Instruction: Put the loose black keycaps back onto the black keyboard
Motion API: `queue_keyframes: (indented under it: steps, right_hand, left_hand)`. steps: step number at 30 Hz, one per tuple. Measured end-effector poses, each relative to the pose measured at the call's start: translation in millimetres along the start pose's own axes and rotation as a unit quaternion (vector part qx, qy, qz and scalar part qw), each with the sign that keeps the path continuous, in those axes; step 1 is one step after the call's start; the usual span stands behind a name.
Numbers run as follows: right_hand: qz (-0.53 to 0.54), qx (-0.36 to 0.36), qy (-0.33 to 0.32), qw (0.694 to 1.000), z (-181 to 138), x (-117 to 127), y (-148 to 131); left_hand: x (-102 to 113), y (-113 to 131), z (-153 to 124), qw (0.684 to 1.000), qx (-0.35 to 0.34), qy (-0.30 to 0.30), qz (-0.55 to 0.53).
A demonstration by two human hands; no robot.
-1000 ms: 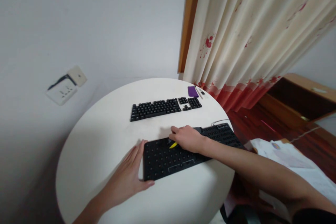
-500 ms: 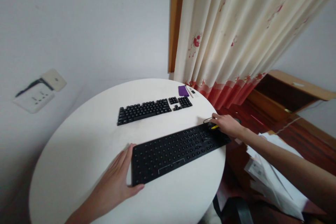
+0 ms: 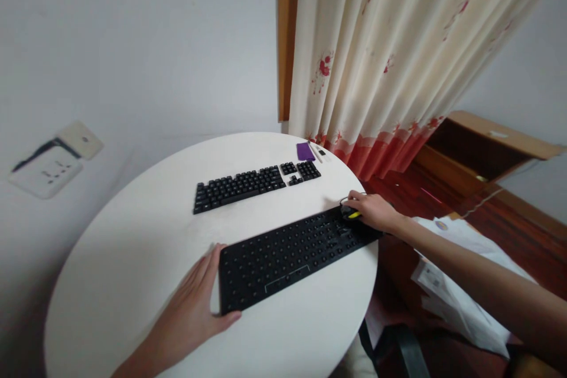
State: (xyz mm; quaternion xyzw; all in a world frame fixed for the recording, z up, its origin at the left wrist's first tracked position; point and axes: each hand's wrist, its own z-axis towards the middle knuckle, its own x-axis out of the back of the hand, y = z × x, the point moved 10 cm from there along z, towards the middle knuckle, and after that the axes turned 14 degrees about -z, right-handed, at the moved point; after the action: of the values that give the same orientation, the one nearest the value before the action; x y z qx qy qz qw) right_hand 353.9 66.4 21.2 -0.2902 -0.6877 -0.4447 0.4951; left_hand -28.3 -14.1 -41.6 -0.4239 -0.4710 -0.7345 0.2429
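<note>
black rectangular keyboard base (image 3: 283,257): could slide off the round white table (image 3: 142,230) under an outward push, its right end lying near the rim.
exposed switches (image 3: 270,253): hard pressure from the dark, yellow-marked hand tool (image 3: 353,214) could damage them.
left hand (image 3: 195,295): spread wide, holding the base's left end between thumb and fingertips.
right hand (image 3: 374,211): fingers wrapped round the tool, over the base's right end.

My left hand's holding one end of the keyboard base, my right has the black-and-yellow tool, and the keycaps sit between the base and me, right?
Not quite: in the head view, the keycaps lie beyond the keyboard base, toward the wall. Your left hand does hold its end, your right hand the black-and-yellow tool.
</note>
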Motion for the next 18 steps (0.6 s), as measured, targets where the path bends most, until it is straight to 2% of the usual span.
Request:
queue_keyframes:
  steps: [2, 6, 8, 10, 12, 13, 15, 18]
  right_hand:
    - [-0.006, -0.019, -0.003, 1.0, -4.4, -6.3, 14.1]
    - [-0.026, -0.092, -0.028, 0.995, -23.5, -19.4, 65.2]
    - [-0.031, -0.118, -0.035, 0.992, -29.3, -18.4, 82.3]
    - [-0.028, -0.125, -0.015, 0.992, -26.5, -7.1, 83.5]
    - [-0.025, -0.107, 0.016, 0.994, -13.7, 11.3, 64.6]
    - [-0.022, -0.08, 0.028, 0.996, -3.9, 21.0, 46.2]
    - [-0.02, -0.009, 0.05, 0.999, 19.0, 41.5, -3.9]
    - [-0.005, 0.114, 0.082, 0.99, 50.8, 72.0, -95.5]
  left_hand:
    - [-0.4, -0.2, 0.6, 1.0, 0.002, -0.003, -0.004]
    - [-1.1, -0.5, 1.0, 1.0, 0.005, -0.006, -0.008]
    - [-1.0, -0.8, 0.9, 1.0, 0.007, -0.004, -0.006]
    - [-0.8, -0.7, 0.9, 1.0, 0.008, -0.002, -0.006]
    - [-0.1, 0.7, 0.9, 1.0, 0.005, -0.001, -0.011]
    - [0.3, 1.8, 0.9, 1.0, 0.003, -0.002, -0.016]
    - [1.7, 3.5, 0.9, 1.0, 0.002, -0.001, -0.026]
    - [3.3, 4.9, 0.5, 0.999, 0.008, -0.002, -0.035]
